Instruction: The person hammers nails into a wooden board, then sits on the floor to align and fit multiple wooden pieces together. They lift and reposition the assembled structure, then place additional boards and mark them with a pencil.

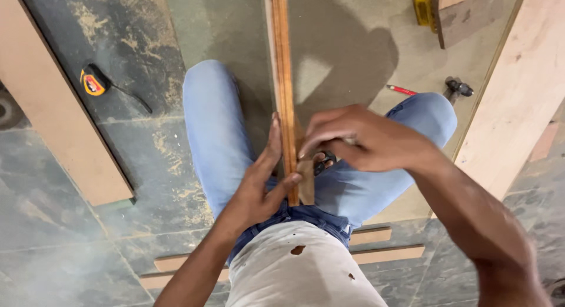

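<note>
A long wooden strip (283,77) runs from the person's lap straight out toward twelve o'clock, standing on its narrow edge between the two knees in blue jeans. The left hand (259,183) is wrapped around the near end of the strip, thumb across its end and fingers flat along its left face, so that grip is closed on the wood. The right hand (359,139) comes in from three o'clock with fingers curled; it pinches a small dark object (323,161) just beside the strip's right face, too small to tell what it is. A short wooden block (306,180) sits against the strip's near end on the right side, touching it.

As a judgement, the work is in its middle: block and strip are already brought together and steadied, but nothing visibly fixes them yet.

On the floor, a tape measure (94,82) lies at ten o'clock beside a long board (65,130), well apart from the hands. A red pencil (402,90) and a hammer (458,88) lie at two o'clock, near the right knee. Thin offcuts (376,254) lie at five o'clock.
</note>
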